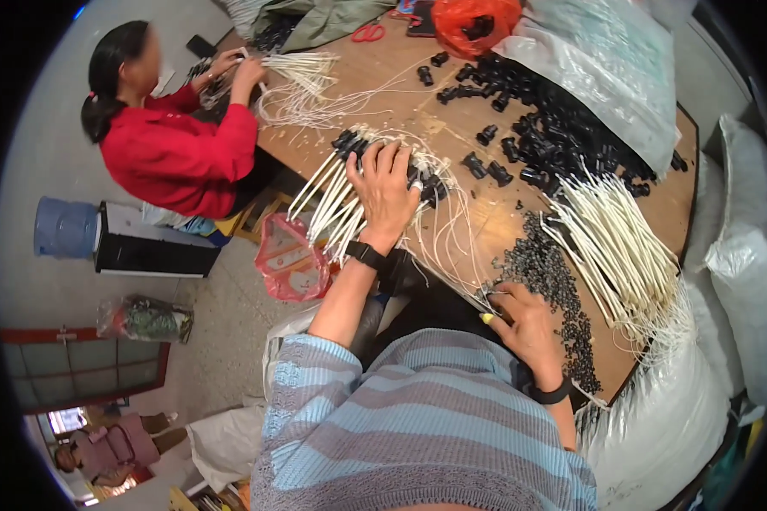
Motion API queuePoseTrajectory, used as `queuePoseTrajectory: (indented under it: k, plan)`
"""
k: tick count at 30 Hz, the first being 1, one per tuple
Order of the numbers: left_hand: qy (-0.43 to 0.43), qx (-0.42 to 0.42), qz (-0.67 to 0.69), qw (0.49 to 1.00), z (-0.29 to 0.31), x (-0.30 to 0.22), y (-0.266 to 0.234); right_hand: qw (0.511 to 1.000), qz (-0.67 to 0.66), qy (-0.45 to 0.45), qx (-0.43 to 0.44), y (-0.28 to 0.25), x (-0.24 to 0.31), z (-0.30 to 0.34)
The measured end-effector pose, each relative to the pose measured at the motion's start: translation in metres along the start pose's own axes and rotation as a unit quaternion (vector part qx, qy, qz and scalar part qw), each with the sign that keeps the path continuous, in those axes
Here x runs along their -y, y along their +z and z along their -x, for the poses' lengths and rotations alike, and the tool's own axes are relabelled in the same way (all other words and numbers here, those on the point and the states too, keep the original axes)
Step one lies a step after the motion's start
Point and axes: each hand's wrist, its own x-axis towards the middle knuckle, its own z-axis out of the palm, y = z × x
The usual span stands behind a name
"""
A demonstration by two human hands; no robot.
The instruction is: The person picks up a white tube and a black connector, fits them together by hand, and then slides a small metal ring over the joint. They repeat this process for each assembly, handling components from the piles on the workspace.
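Note:
My left hand (385, 194) lies with fingers stretched out over a bundle of black plastic fittings (346, 143) on white cords (320, 200). The cords stick out past the table's near left edge. At the table's front edge, my right hand (527, 328) is closed in a pinch, with something yellow on a fingertip. Thin white wires (452, 277) run to its fingers; a small dark thing there is too small to name. Beside this hand spreads a heap of small black parts (562, 294).
Loose black fittings (533, 140) lie at the back right beside a white sack (601, 77). A stack of white cords (614, 247) covers the table's right side. A red bag (475, 25) and red scissors (367, 33) sit far back. A person in red (175, 149) handles cords at left.

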Motion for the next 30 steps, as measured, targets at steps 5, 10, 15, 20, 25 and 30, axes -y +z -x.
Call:
queuePoseTrajectory:
  k: [5,10,15,20,25,30]
  plan:
    - [0.097,0.08,0.249,0.96,-0.01,-0.05,0.019,0.971,-0.032,0.202,-0.123,-0.018,-0.043,0.015]
    - [0.128,0.068,0.104,0.984,-0.029,-0.061,0.076,0.921,0.233,0.284,-0.131,-0.055,-0.083,0.039]
    - [0.143,0.148,0.051,0.977,-0.023,-0.063,0.095,0.932,0.208,0.259,-0.144,-0.051,-0.095,0.049]
    - [0.053,0.305,0.402,0.862,-0.004,-0.096,0.06,0.959,0.031,0.224,-0.17,-0.053,-0.069,0.032]
    - [0.039,0.266,0.479,0.835,0.027,-0.092,0.047,0.983,-0.034,0.139,-0.114,-0.037,-0.07,0.028]
    - [0.036,0.223,0.56,0.797,0.041,-0.072,0.054,0.982,-0.094,0.087,-0.137,-0.027,-0.075,0.034]
